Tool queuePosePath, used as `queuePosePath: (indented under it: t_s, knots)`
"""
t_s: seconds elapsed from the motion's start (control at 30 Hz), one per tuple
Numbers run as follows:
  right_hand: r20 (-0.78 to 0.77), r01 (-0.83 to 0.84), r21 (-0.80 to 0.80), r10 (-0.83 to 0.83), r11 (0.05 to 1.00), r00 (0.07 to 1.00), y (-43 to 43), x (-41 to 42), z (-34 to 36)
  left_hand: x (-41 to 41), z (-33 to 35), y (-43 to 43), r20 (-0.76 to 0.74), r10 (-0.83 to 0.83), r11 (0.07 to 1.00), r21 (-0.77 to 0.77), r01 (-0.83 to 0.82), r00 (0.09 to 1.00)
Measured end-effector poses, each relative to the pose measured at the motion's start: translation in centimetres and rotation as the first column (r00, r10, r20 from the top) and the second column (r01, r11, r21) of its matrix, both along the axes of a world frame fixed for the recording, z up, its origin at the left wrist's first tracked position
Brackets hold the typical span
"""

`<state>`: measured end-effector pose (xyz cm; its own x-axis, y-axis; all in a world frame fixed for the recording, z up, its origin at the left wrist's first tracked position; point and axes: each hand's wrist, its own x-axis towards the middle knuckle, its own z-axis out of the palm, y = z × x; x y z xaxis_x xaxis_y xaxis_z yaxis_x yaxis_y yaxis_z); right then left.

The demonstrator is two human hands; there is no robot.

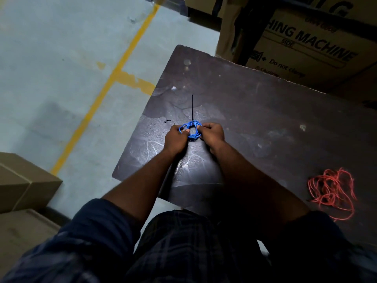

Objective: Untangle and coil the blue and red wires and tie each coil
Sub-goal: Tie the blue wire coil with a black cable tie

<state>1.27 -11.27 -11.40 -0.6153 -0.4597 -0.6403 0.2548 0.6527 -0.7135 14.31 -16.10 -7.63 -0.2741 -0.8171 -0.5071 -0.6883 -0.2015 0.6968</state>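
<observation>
Holding the small coil of blue wire (190, 130) between them, the two grips met over the dark, scuffed tabletop (255, 111). The left grip (175, 137) had its fingers curled round the coil's left side, and one fingertip showed inside the ring. The right grip (212, 133) was clamped on the coil's right side, knuckles up. The coil sat low at the tabletop between the two grips; whether it rested on the surface could not be told.

A thin, straight black cable tie (192, 108) ran away from the grips, and its near end met the far edge of the coil. Whether it looped round the strands could not be told. Just left of the left grip lay a short curved black strip (169, 121) on the tabletop, apart from the coil.

Well to the right of the right grip and nearer the person lay the loose tangle of red wire (332, 193), uncoiled and touched by neither grip.

Beyond the grips and to the right stood a printed brown cardboard carton (306, 43) against the tabletop's far edge. To the left, a worn yellow painted line (114, 72) crossed the grey floor, and plain cardboard boxes (24, 180) sat lower left.
</observation>
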Motion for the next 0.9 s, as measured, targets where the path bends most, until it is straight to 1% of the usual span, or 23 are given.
queuePosePath:
  t_s: [0.13, 0.27, 0.37, 0.43, 0.5, 0.6, 0.67, 0.77, 0.9]
  knots:
    - [0.002, -0.007, -0.023, 0.007, 1.000, 1.000, 0.3, -0.1, 3.3, -0.3, 0.3, -0.2, -0.001, 0.018, 1.000, 0.012, -0.018, 1.000]
    - [0.005, 0.003, -0.047, -0.002, 0.999, 1.000, 1.1, -0.6, 4.8, -0.9, 0.5, -0.4, 0.025, 0.001, 1.000, -0.031, 0.000, 1.000]
    - [-0.035, -0.005, -0.030, 0.004, 1.000, 0.999, 2.1, -1.7, 5.1, -1.4, 1.3, -0.4, 0.051, 0.004, 0.987, -0.161, 0.005, 0.999]
    - [-0.061, -0.026, -0.021, 0.025, 0.999, 0.998, 3.1, -2.4, 5.4, -1.5, 2.3, 0.1, 0.019, 0.030, 0.966, -0.256, -0.025, 0.999]
    - [-0.077, -0.030, -0.024, 0.028, 0.999, 0.997, 4.3, -3.3, 5.9, -1.4, 3.2, 0.8, -0.011, 0.017, 0.931, -0.366, -0.020, 1.000]
    - [-0.112, -0.021, -0.028, 0.018, 0.999, 0.994, 6.5, -4.9, 6.5, -2.1, 3.9, 2.2, 0.019, -0.079, 0.841, -0.536, 0.077, 0.997]
    - [-0.155, -0.013, -0.025, 0.009, 1.000, 0.988, 8.3, -6.2, 6.7, -3.6, 4.4, 3.6, 0.032, -0.148, 0.796, -0.589, 0.138, 0.989]
    - [-0.205, -0.015, -0.015, 0.011, 1.000, 0.979, 11.7, -8.6, 7.1, -6.7, 5.1, 7.1, 0.008, -0.292, 0.784, -0.571, 0.244, 0.956]
    - [-0.291, 0.011, -0.023, -0.018, 1.000, 0.957, 18.3, -12.4, 8.9, -11.6, 4.9, 12.8, 0.052, -0.521, 0.736, -0.478, 0.479, 0.852]
